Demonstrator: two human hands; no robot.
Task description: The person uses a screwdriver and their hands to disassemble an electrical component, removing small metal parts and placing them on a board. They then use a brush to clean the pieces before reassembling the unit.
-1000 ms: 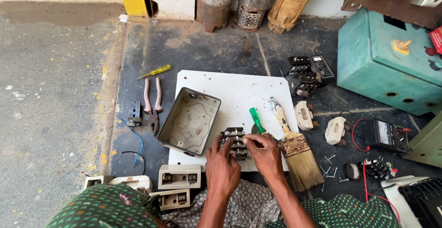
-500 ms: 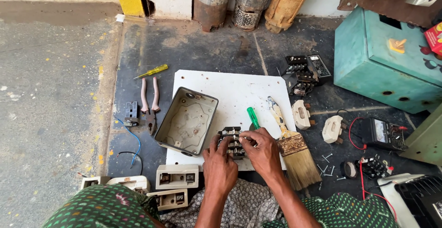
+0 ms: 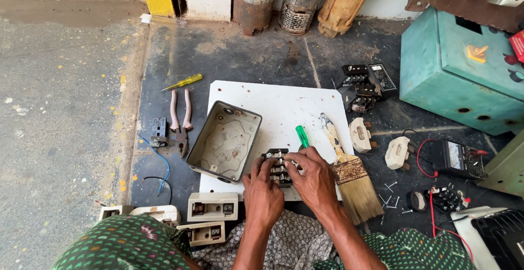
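My left hand (image 3: pixel 262 192) grips the near edge of a small black switch block (image 3: pixel 277 163) with metal terminals, which rests on a white board (image 3: pixel 284 112). My right hand (image 3: pixel 312 176) closes around a green-handled screwdriver (image 3: pixel 302 137), whose tip points down at the block's right side. An open grey metal box (image 3: pixel 225 141) lies tilted on the board just left of the block. A worn paintbrush (image 3: pixel 348 173) lies on the board's right edge beside my right hand.
Pink-handled pliers (image 3: pixel 180 121) and a yellow screwdriver (image 3: pixel 183 82) lie left of the board. Cream switch housings (image 3: pixel 213 207) sit near my knees. Black parts (image 3: pixel 363 84), white fuse carriers (image 3: pixel 360 135), a meter (image 3: pixel 456 159) and a teal metal cabinet (image 3: pixel 464 73) stand to the right.
Both hands stay on the switch block with only small finger shifts. The view has drifted slightly; nothing else moved.
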